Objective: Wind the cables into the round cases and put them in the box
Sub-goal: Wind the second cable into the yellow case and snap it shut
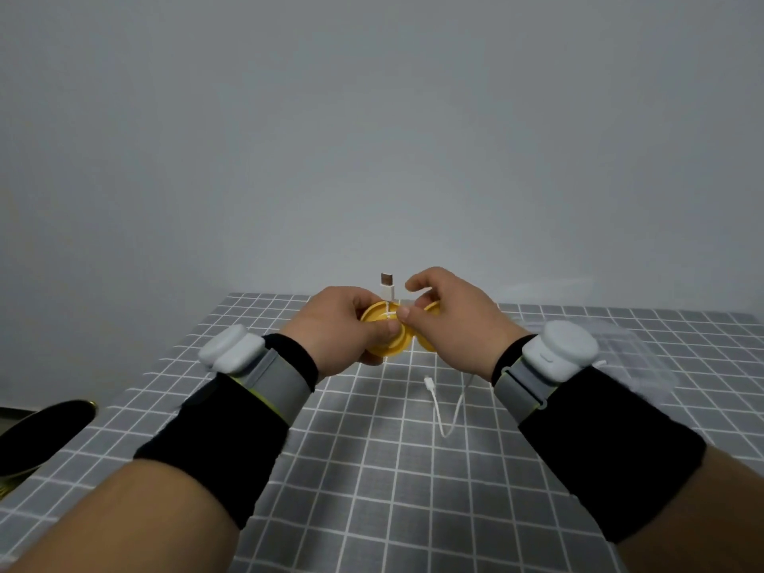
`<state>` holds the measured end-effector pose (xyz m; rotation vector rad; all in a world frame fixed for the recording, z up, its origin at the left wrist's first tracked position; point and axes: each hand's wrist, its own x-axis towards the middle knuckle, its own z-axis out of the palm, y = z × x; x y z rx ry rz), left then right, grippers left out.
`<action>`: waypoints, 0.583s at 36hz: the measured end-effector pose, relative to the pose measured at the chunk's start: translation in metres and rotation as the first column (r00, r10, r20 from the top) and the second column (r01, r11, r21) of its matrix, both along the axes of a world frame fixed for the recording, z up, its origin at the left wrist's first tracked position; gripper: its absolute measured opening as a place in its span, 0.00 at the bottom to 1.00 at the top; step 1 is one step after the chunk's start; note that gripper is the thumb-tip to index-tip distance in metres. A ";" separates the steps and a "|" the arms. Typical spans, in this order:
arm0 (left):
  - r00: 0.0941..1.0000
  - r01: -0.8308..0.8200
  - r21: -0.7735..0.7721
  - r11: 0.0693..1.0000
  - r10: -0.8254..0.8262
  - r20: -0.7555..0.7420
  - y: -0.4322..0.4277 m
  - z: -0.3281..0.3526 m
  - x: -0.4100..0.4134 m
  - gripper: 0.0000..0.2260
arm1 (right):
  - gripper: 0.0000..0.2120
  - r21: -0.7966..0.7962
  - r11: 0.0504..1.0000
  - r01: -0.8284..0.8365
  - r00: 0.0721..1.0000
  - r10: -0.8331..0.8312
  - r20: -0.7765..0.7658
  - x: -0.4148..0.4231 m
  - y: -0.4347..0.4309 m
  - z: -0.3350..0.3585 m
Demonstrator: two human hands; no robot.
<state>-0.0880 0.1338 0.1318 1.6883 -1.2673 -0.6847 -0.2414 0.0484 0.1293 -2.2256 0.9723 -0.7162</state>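
A grey grid tablecloth [372, 490] is stretching toward a plain grey wall [372, 117]. Above its far middle, the left hand [343, 324] is gripping the opened yellow round case [390, 345]. The right hand [446, 320] is pinching the white cable [387, 289] against it, the cable's loose end trailing onto the cloth. A clear box [645, 357] is sitting far right.
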 end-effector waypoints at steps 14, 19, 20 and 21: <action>0.936 -0.133 -0.102 0.986 0.091 -0.341 -0.005 -0.010 -0.003 0.08 | 0.28 -0.066 0.992 0.111 0.990 -0.104 0.098 -0.002 0.009 -0.008; 0.907 -0.197 -0.152 0.969 0.121 -0.404 -0.008 -0.013 -0.007 0.05 | 0.33 -0.047 0.971 0.234 0.959 -0.223 0.172 0.004 0.015 -0.010; 0.899 -0.212 -0.165 0.963 0.126 -0.420 -0.008 -0.014 -0.007 0.04 | 0.35 -0.024 0.967 0.252 0.950 -0.243 0.196 0.006 0.015 -0.010; 0.891 -0.227 -0.177 0.958 0.130 -0.436 -0.009 -0.013 -0.008 0.04 | 0.38 0.017 0.963 0.271 0.938 -0.268 0.222 0.007 0.012 -0.010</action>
